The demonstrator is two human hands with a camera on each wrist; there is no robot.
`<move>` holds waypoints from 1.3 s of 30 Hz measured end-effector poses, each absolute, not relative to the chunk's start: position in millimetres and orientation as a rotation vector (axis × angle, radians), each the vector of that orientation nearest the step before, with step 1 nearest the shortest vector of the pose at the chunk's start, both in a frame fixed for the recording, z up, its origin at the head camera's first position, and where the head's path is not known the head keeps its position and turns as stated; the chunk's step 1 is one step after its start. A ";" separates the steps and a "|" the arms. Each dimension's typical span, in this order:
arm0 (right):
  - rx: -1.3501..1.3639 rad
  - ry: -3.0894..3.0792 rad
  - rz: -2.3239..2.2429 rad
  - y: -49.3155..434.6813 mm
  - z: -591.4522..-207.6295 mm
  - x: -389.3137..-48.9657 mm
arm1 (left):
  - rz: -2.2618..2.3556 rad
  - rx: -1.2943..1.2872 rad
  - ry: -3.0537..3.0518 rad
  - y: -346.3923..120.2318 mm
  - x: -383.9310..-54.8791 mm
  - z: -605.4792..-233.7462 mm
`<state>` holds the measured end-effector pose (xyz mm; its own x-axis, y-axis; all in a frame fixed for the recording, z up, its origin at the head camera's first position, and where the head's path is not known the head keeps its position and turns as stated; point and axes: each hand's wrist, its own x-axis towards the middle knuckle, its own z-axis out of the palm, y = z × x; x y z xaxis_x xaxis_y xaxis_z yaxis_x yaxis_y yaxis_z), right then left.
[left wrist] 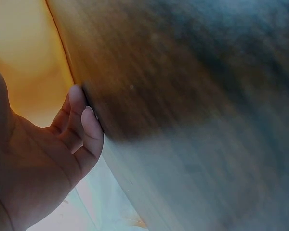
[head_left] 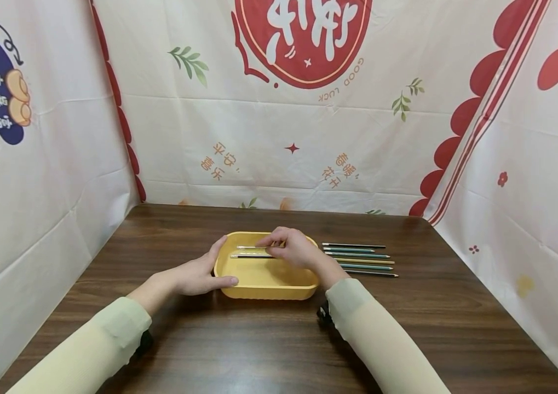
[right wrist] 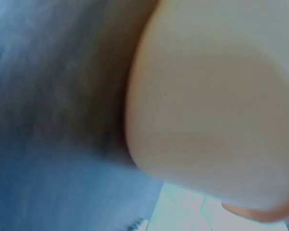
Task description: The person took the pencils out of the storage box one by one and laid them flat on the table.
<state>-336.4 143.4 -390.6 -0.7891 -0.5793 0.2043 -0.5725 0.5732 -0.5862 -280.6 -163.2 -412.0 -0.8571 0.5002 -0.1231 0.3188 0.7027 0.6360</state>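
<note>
A yellow tray [head_left: 269, 292] with rounded corners sits on the table. My left hand [head_left: 199, 275] holds its left end, thumb over the front rim. In the left wrist view, curved fingers [left wrist: 91, 130] lie along the outside of its wall. Several pencils lie crosswise inside, including a dark pencil [head_left: 249, 256] with a pale end. My right hand [head_left: 294, 249] reaches over the tray's right side, thumb and forefinger pinching a thin, light pencil [head_left: 246, 247] near the back wall. The hand hides the pencil's right part. In the right wrist view, the tray [right wrist: 207, 110] is blurred and close.
To the right of the tray, several pencils lie side by side, among them a teal pencil [head_left: 369, 267] and a black pencil [head_left: 372, 273]. The dark wood table [head_left: 239, 345] meets a printed cloth [head_left: 279, 126] at the back, with cloth hanging at both sides too.
</note>
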 end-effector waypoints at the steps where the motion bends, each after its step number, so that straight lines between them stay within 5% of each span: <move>1: -1.019 2.785 -1.033 145.2 -387.6 -335.6 | 0.903 0.648 2.627 -163.2 -280.8 -412.0; 18: -1.014 2.899 -1.019 212.9 -358.5 -308.0 | 0.905 0.671 2.635 -166.4 -280.7 -410.7; 39: -0.807 3.052 -0.982 316.1 -378.8 -284.4 | 0.932 0.696 2.620 -162.4 -280.2 -414.1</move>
